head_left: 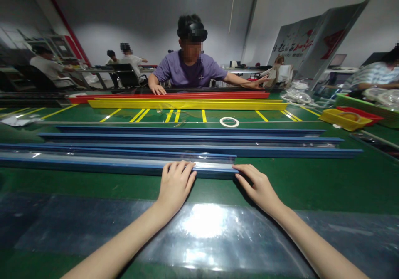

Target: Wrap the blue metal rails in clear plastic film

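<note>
The nearest blue channel (109, 165) runs from the left edge to just right of the middle, with a clear strip lying in it. My left hand (177, 183) rests over its near edge, fingers on top and thumb at the front side, closed on it. At its right end, my right hand (257, 185) pinches the corner between thumb and fingers. Behind it lie more long blue channels (280, 151), roughly parallel. A wide clear plastic sheet (140, 233) lies flat under my forearms.
Across the green table (311, 183), a person in a purple shirt touches long red (218, 95) and yellow channels (187, 104). A white tape ring (229, 122) lies mid-table. Yellow (343, 120), red and green trays stand at right.
</note>
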{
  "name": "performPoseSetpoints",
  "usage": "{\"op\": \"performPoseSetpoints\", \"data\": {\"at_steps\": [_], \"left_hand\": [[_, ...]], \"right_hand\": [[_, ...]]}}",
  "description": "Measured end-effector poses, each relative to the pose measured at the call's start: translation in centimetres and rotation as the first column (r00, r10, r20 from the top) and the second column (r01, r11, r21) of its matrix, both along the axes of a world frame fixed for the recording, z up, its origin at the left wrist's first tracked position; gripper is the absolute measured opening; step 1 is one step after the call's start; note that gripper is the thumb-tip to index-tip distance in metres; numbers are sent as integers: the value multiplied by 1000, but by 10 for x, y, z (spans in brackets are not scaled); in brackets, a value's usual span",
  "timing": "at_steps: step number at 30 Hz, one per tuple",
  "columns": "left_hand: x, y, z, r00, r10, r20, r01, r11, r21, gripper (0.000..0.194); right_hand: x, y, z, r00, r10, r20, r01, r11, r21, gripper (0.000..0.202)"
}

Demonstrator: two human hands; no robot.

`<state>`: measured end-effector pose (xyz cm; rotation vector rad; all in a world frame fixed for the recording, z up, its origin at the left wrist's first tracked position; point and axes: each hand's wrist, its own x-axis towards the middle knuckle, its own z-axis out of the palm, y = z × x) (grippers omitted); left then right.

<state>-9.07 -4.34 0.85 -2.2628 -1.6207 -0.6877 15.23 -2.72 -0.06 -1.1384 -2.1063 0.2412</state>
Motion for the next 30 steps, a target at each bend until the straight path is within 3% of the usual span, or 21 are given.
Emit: {"op": "performPoseSetpoints", "data": {"at_steps": [30], "left_hand": [[0, 5, 1, 998, -13, -63, 12, 1000, -7, 22]], "right_hand": [[0, 3, 0, 999, -43, -2, 43, 989, -141, 20]]}}
